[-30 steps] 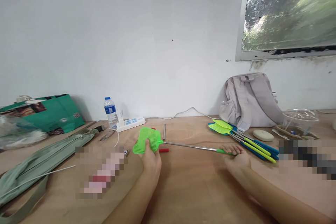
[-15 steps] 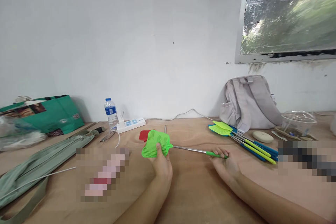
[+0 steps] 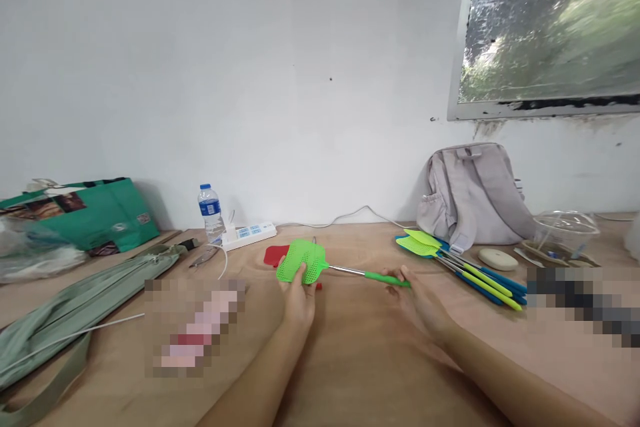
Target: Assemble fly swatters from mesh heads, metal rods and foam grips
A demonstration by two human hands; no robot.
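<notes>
A green fly swatter point(image 3: 310, 253) with a telescopic metal shaft is held above the table in both hands. My left hand point(image 3: 299, 300) grips its perforated head from below, thumb on top. My right hand point(image 3: 420, 300) closes its fingers round the end of the green handle. A short length of shiny shaft shows between head and handle. Behind the green head lies a red fly swatter point(image 3: 274, 255), partly hidden by it and by my left hand. To the right, several yellow-green and blue fly swatters point(image 3: 425, 245) lie in a pile.
A water bottle point(image 3: 210, 210) and a white power strip point(image 3: 250, 235) stand near the wall. At the left are a green bag point(image 3: 115, 213) and a grey-green long bag point(image 3: 100, 300). A grey backpack point(image 3: 475, 200), a white oval object point(image 3: 498, 259) and a clear plastic container point(image 3: 565, 233) are at the right.
My right hand has moved left with the handle, and the visible metal shaft is shorter. The swatter's head has shifted slightly up and right in view, still in my left hand.
</notes>
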